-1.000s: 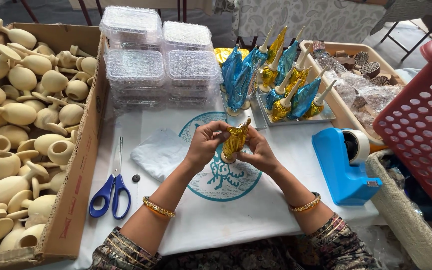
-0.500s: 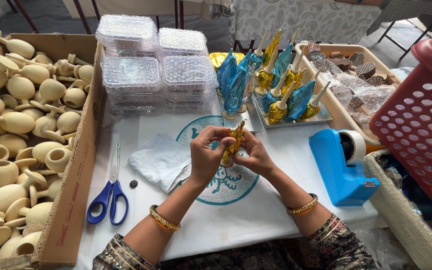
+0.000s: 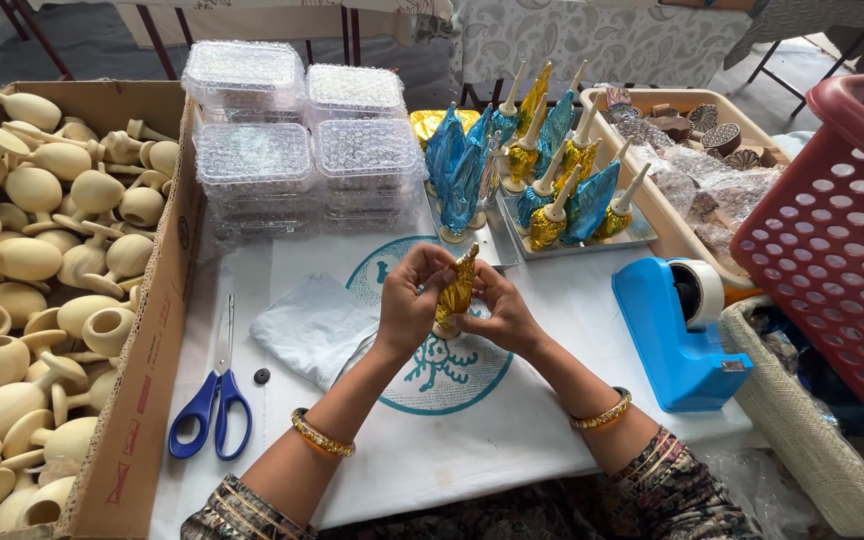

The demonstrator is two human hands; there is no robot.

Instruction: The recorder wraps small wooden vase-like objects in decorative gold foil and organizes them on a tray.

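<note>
My left hand [image 3: 412, 295] and my right hand [image 3: 500, 315] meet over the middle of the white table, both gripping a small object wrapped in gold foil [image 3: 456, 291]. The foil rises to a point between my fingertips. Behind my hands a silver tray [image 3: 636, 236] holds several similar pieces wrapped in blue and gold foil [image 3: 552, 165], each with a pale stem sticking out. A blue round emblem [image 3: 449, 375] is printed on the table cover under my hands.
A cardboard box [image 3: 147, 340] of pale clay pots fills the left. Blue-handled scissors [image 3: 214, 400] and a folded white cloth [image 3: 312, 325] lie beside it. Stacked clear plastic boxes [image 3: 297, 140] stand behind. A blue tape dispenser [image 3: 674, 335] and a red basket [image 3: 837, 250] sit right.
My hands have kept working the gold foil around the object, turning it slightly. The view has shifted a little; nothing else has moved.
</note>
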